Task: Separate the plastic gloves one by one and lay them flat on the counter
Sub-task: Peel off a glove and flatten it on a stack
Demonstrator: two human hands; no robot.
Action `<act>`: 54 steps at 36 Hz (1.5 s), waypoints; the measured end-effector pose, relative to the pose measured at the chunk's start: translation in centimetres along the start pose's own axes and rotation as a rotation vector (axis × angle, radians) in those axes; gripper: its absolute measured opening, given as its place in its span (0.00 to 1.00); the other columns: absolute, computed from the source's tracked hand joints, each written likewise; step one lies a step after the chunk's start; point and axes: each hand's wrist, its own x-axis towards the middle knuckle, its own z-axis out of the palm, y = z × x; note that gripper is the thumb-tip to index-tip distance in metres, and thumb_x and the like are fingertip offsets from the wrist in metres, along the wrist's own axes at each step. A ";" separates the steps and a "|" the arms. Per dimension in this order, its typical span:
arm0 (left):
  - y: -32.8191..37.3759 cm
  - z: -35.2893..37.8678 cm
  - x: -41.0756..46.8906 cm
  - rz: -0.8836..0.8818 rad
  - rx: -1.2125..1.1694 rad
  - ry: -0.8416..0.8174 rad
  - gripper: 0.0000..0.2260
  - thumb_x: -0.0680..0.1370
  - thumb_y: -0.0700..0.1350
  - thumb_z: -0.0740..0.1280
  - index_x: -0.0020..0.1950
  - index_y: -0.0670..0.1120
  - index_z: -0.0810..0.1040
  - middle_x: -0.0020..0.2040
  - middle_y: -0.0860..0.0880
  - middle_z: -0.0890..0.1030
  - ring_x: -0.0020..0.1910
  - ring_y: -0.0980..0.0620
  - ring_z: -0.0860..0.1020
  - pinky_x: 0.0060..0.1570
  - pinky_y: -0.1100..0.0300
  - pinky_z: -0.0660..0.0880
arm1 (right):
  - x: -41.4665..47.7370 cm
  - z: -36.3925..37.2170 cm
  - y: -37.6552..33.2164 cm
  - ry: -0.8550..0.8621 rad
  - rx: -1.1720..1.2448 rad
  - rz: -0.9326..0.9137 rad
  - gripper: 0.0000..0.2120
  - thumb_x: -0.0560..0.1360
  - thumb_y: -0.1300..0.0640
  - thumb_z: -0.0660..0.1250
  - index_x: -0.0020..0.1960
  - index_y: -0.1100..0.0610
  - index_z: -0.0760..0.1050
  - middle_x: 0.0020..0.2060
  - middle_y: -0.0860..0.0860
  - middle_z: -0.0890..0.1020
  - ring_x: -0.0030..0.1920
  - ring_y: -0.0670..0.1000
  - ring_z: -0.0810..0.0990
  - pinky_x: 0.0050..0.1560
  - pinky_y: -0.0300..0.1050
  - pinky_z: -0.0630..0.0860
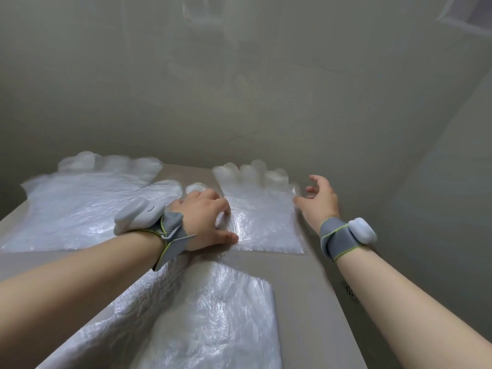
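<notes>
Centre frame, the left hand (205, 217) presses spread fingers on a clear crinkled plastic glove (266, 225); the right hand (319, 201) beside it is loosely open and empty.

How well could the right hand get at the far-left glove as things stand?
Probably not easily. The left hand, pressing on the far-right glove, and its forearm lie between the right hand and the far-left glove, so it would have to cross over that arm.
</notes>
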 end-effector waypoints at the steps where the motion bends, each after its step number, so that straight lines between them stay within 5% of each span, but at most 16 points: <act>1: 0.0 0.0 0.0 0.001 0.000 0.002 0.24 0.69 0.69 0.64 0.60 0.59 0.71 0.64 0.56 0.68 0.64 0.51 0.65 0.59 0.51 0.67 | -0.1 0.1 -0.1 -0.023 -0.002 -0.021 0.30 0.70 0.61 0.70 0.69 0.54 0.66 0.57 0.53 0.74 0.48 0.51 0.76 0.52 0.45 0.73; 5: 0.1 0.0 -0.1 -0.003 -0.001 0.001 0.24 0.69 0.69 0.64 0.61 0.59 0.70 0.65 0.56 0.67 0.64 0.51 0.65 0.60 0.51 0.67 | -0.3 0.2 -0.7 -0.125 -0.006 0.038 0.29 0.71 0.54 0.71 0.70 0.53 0.65 0.55 0.52 0.76 0.54 0.52 0.76 0.58 0.47 0.73; 13: 0.2 0.0 -0.1 -0.009 0.001 0.002 0.24 0.69 0.68 0.64 0.60 0.59 0.70 0.64 0.55 0.67 0.63 0.50 0.65 0.59 0.51 0.67 | -0.6 0.7 -1.7 -0.040 0.036 -0.031 0.22 0.68 0.66 0.68 0.60 0.54 0.73 0.37 0.43 0.74 0.37 0.46 0.74 0.44 0.41 0.73; 19: 0.2 -0.1 -0.3 -0.011 -0.004 0.001 0.24 0.70 0.68 0.64 0.61 0.59 0.70 0.65 0.56 0.67 0.63 0.50 0.65 0.60 0.51 0.67 | -1.2 0.4 -3.0 -0.071 0.097 -0.110 0.26 0.68 0.65 0.69 0.64 0.51 0.71 0.44 0.45 0.74 0.43 0.48 0.73 0.45 0.39 0.70; 24: 0.2 0.1 -0.2 -0.016 -0.001 0.014 0.24 0.70 0.68 0.64 0.61 0.58 0.70 0.65 0.55 0.67 0.63 0.50 0.65 0.60 0.52 0.66 | -1.2 0.3 -3.8 -0.136 0.484 -0.143 0.34 0.69 0.72 0.69 0.70 0.52 0.63 0.52 0.49 0.74 0.42 0.48 0.78 0.47 0.39 0.76; 32: 0.2 0.1 -0.2 -0.018 -0.008 0.002 0.24 0.70 0.68 0.64 0.61 0.58 0.70 0.65 0.55 0.67 0.64 0.50 0.65 0.61 0.51 0.65 | 0.0 0.2 -2.8 0.093 0.738 -0.042 0.33 0.70 0.75 0.67 0.70 0.56 0.63 0.56 0.54 0.74 0.41 0.42 0.77 0.41 0.32 0.77; 40: 0.1 0.3 -0.1 -0.016 -0.014 0.019 0.23 0.70 0.68 0.64 0.60 0.59 0.71 0.65 0.56 0.67 0.64 0.51 0.65 0.59 0.52 0.64 | 0.8 1.4 0.4 0.027 0.379 -0.009 0.29 0.71 0.71 0.66 0.69 0.57 0.65 0.55 0.54 0.75 0.43 0.50 0.76 0.49 0.41 0.73; 44: 0.1 0.3 -0.1 -0.014 -0.013 0.023 0.23 0.69 0.68 0.64 0.60 0.59 0.70 0.65 0.56 0.67 0.64 0.51 0.65 0.60 0.51 0.65 | 1.1 0.9 -0.4 0.037 0.366 -0.044 0.30 0.70 0.72 0.64 0.70 0.55 0.65 0.55 0.50 0.74 0.39 0.41 0.73 0.43 0.31 0.71; 54: 0.1 0.3 -0.1 -0.014 -0.021 0.014 0.24 0.70 0.68 0.64 0.61 0.58 0.70 0.66 0.55 0.67 0.65 0.50 0.64 0.61 0.51 0.64 | -3.5 0.2 -2.8 -0.089 0.375 -0.447 0.33 0.70 0.74 0.63 0.65 0.43 0.65 0.61 0.50 0.73 0.48 0.44 0.79 0.45 0.33 0.76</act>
